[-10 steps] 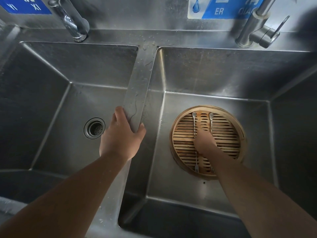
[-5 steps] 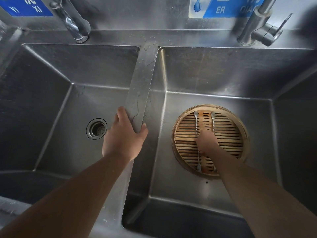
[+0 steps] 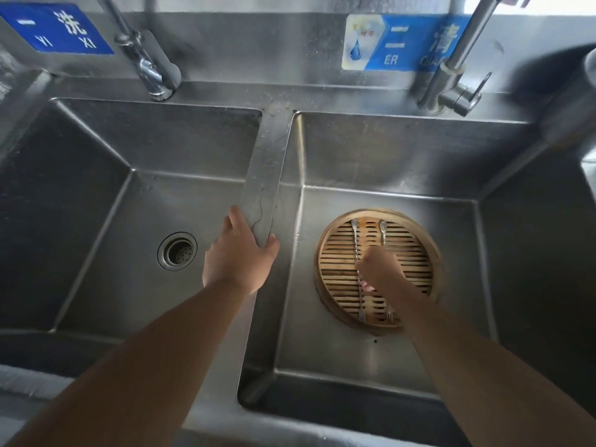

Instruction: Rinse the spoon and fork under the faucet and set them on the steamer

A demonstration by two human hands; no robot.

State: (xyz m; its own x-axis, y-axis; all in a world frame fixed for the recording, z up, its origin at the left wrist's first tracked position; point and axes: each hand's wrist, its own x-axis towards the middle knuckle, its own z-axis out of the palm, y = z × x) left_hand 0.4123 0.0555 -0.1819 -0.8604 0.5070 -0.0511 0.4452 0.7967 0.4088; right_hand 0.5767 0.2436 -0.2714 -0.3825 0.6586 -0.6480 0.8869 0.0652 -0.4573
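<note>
Fingers of the right hand [image 3: 380, 269] are curled down over the middle of two slender metal utensils [image 3: 358, 269] lying side by side on the slatted top of a round bamboo steamer [image 3: 416, 262]; whether they are pinched or merely touched cannot be told. Each utensil shows a small rounded end toward twelve o'clock and tines toward six o'clock, so spoon and fork cannot be told apart. The steamer sits on the floor of the right sink basin [image 3: 371, 166]. The left hand [image 3: 238, 262] is clasped over the steel divider [image 3: 267, 175] between the basins, thumb on its right face. At nine o'clock of that hand lies the left basin's drain [image 3: 177, 251]. Two faucets [image 3: 151, 75] rise at twelve o'clock, beneath blue wall signs [image 3: 58, 29].
</note>
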